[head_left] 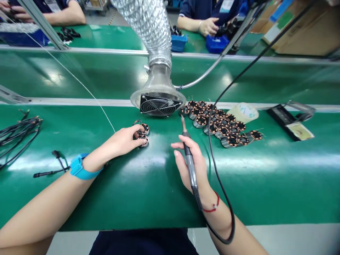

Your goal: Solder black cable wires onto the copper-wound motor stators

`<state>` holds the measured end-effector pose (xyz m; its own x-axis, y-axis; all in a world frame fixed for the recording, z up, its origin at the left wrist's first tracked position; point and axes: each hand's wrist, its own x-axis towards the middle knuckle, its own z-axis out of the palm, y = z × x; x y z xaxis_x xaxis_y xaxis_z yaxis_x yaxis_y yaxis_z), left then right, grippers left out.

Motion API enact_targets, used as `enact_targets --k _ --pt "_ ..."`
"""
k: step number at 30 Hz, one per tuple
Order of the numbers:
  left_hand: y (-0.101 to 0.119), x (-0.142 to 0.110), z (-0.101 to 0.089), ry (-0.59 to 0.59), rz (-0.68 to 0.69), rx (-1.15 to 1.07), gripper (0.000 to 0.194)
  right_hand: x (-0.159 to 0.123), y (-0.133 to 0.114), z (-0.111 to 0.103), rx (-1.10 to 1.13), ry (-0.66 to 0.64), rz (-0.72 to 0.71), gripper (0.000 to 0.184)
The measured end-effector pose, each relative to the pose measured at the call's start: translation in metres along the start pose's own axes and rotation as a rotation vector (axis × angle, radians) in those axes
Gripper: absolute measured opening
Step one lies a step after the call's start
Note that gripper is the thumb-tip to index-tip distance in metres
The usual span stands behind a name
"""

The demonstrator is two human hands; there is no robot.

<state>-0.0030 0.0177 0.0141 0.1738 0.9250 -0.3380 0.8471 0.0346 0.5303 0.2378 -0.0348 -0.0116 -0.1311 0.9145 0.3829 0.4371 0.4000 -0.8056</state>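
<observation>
Two small wire-wound motor stators [143, 142] with copper coils sit together on the green bench, left of centre. My left hand [122, 141], with a blue wrist strap, is closed on them, thumb on the nearer one and fingers at the farther one. Its fingers partly cover both. A soldering iron [189, 161] lies in my right hand [198, 164], handle between thumb and fingers, tip pointing up and away. The iron is raised above the bench, apart from the stators. A thin pale strand [90, 92] runs down from upper left to behind my left hand.
A fume extractor fan [160, 105] hangs ahead. Several stators [224, 131] stand grouped at right, before a tape roll [244, 112] and an iron stand [289, 122]. Black cables [22, 132] lie left. The iron's cord [212, 141] loops past my right forearm. Co-workers sit opposite.
</observation>
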Motion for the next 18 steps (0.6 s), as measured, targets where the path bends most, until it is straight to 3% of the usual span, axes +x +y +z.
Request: enact_targets --k 6,11,14,18 --pt "-0.014 0.009 -0.019 -0.073 0.046 -0.07 0.034 -0.004 -0.005 -0.009 0.038 -0.022 -0.057 0.045" --pt "-0.026 0.02 -0.036 0.033 0.016 0.031 0.029 -0.007 -0.009 -0.015 -0.002 -0.046 -0.098 0.045" --pt "-0.033 0.05 -0.06 0.174 -0.059 0.006 0.029 -0.007 -0.008 -0.015 -0.048 -0.06 -0.118 0.042" --pt "-0.028 0.118 -0.092 0.37 -0.081 0.009 0.032 -0.007 0.002 -0.011 -0.093 -0.094 -0.123 0.042"
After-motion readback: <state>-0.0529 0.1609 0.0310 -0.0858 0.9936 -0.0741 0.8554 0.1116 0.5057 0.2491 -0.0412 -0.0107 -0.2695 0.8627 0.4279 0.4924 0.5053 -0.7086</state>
